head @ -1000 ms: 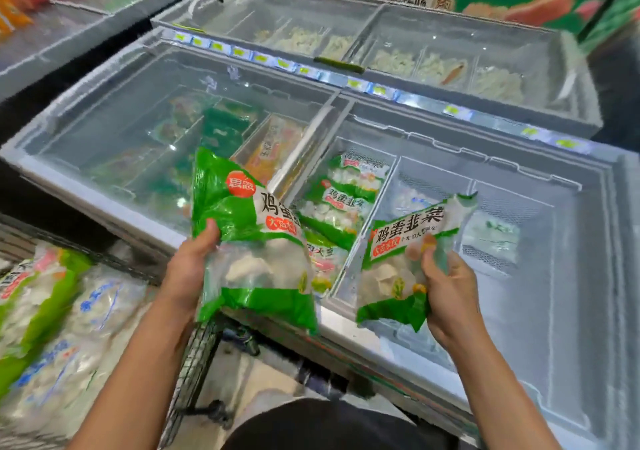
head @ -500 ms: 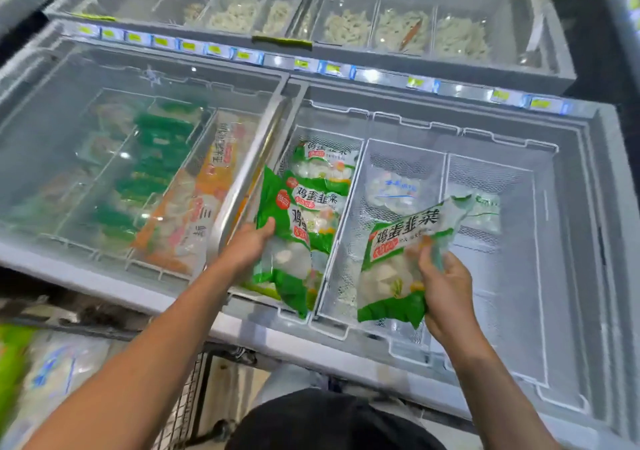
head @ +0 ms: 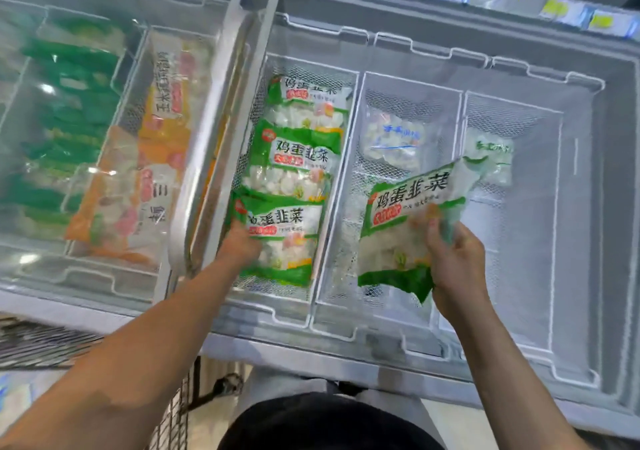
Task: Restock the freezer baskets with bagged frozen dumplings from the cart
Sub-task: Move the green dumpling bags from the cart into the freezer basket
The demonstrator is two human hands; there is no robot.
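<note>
Two hands: left point(head: 239, 245) on basketed bag point(head: 280, 238), right point(head: 453, 262) gripping another point(head: 398, 227)

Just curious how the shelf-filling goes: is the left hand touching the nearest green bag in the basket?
Touching. The head view shows the left hand resting on the near left corner of the green bag, its fingers overlapping the wrapper with no gap.

Head camera looks steeply down, close over the open freezer point(head: 519, 44).
</note>
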